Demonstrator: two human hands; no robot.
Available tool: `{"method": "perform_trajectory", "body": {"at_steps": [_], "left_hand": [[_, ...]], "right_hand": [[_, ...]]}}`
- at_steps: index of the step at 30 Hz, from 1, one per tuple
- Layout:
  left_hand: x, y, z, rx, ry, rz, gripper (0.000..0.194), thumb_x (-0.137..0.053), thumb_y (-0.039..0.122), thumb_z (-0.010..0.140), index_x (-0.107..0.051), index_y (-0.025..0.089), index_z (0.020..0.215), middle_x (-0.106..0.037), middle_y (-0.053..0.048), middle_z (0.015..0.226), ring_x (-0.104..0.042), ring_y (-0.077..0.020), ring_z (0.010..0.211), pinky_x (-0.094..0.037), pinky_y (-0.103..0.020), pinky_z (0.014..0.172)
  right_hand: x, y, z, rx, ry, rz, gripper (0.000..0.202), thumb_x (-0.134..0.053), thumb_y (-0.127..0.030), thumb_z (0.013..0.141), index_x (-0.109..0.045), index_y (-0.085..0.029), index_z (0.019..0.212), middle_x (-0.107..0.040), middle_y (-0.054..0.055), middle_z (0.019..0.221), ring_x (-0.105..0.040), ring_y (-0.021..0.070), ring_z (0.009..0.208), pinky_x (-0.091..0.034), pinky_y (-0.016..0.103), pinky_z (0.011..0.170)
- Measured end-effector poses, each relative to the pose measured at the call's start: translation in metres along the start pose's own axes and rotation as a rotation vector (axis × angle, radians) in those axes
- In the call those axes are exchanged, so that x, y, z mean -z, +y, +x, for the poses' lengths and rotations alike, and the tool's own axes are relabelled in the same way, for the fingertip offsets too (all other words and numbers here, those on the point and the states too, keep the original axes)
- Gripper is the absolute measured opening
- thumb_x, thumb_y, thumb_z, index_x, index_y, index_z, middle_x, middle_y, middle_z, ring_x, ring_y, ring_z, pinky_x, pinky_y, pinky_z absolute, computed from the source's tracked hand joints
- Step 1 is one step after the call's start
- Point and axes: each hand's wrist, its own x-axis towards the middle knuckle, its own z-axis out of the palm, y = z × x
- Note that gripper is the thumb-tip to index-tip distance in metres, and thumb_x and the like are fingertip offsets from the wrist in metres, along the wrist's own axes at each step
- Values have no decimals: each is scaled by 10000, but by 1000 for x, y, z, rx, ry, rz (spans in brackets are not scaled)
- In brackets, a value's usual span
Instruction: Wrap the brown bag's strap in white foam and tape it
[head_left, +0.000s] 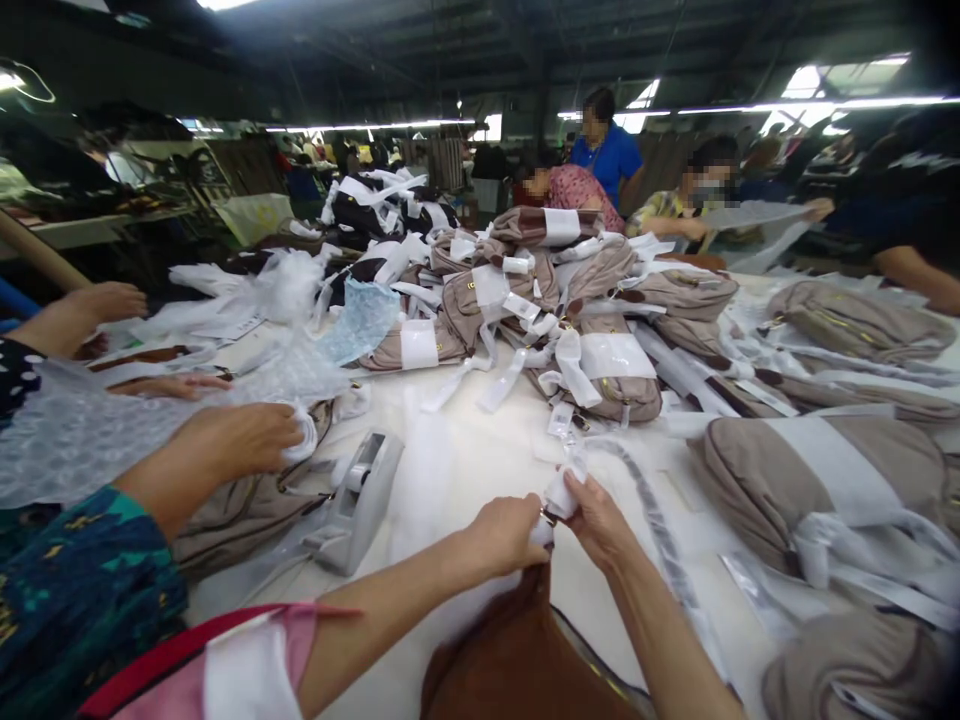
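Observation:
A brown bag [510,650] lies at the bottom centre of the view, nearest to me. My left hand [508,535] is closed on the bag's top end, beside a small metal ring or buckle. Touching the same spot from the right, my right hand [596,510] pinches a strap wrapped in white foam [562,490]. The two hands are almost together. From there a plastic-wrapped strap [649,500] curves over the white table [457,450] to the right. A white tag [560,419] lies just beyond my hands.
A grey tape dispenser [360,510] stands left of my hands. Taupe bags with white wraps [817,480] lie at right and are piled behind. At left, other people's hands [225,440] handle foam and bubble wrap [82,425]. Several people [607,150] are behind the pile.

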Motion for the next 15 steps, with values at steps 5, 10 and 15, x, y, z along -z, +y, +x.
{"method": "perform_trajectory", "body": {"at_steps": [5,10,15], "left_hand": [[10,-2,-21,106,-44,-862,342,-446,467,824,-555,149,891,-594,-63,812,-578,-162,674,-440,-242,560],[-17,16,-30,16,-22,-1080,541,-638,485,703,-535,159,1122,-556,-93,1046,-517,-213,950,-415,-271,754],[-57,34,-51,348,-127,-1296,471,-560,572,731,-584,113,835,-555,-28,666,-474,-107,542,-348,-206,497]], "right_hand": [[13,-43,-26,43,-149,13,459,-618,-463,700,-524,-202,1066,-518,-19,651,-498,126,596,-404,239,530],[-5,-60,-34,-5,-386,-97,440,-507,-452,766,-487,-199,1125,-461,-44,550,-433,99,480,-331,214,457],[-22,-62,-39,255,-10,-603,525,-473,-555,762,-548,-148,1084,-636,74,806,-591,206,761,-458,294,615]]}}
